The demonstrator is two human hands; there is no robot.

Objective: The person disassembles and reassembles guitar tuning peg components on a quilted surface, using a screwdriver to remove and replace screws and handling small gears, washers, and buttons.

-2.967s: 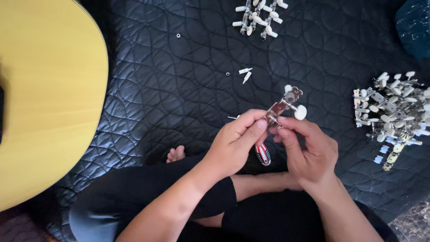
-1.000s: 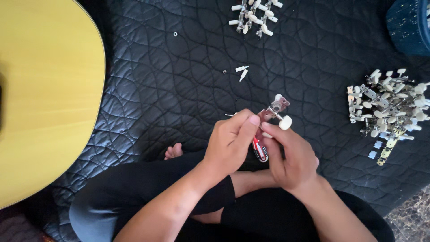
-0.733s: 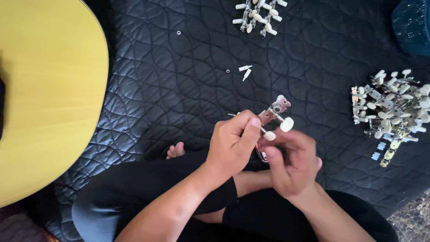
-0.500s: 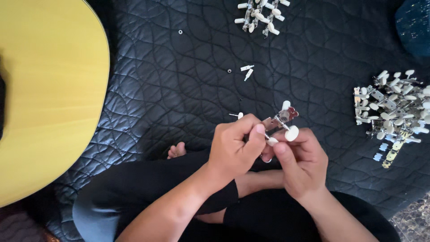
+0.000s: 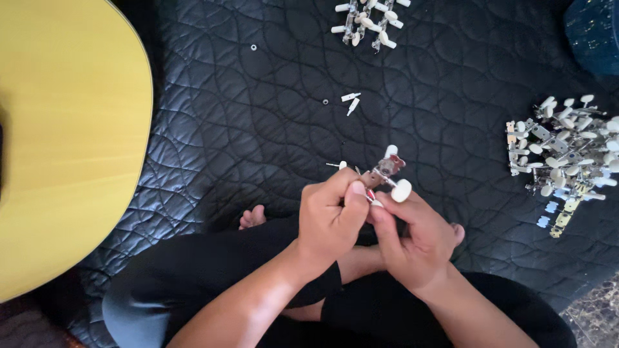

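Head view: seated cross-legged on a black quilted mat (image 5: 245, 122), a person's left hand (image 5: 332, 216) and right hand (image 5: 416, 235) close their fingers on a metal tuning-machine strip with white knobs (image 5: 385, 175), held centre frame. A heap of similar strips (image 5: 567, 151) lies right, another cluster (image 5: 369, 19) far, a yellow guitar body (image 5: 61, 135) left.

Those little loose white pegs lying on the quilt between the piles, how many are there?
2, side by side on the black quilt: one white peg and a second white peg just below it, above the hands. More may hide in the piles.
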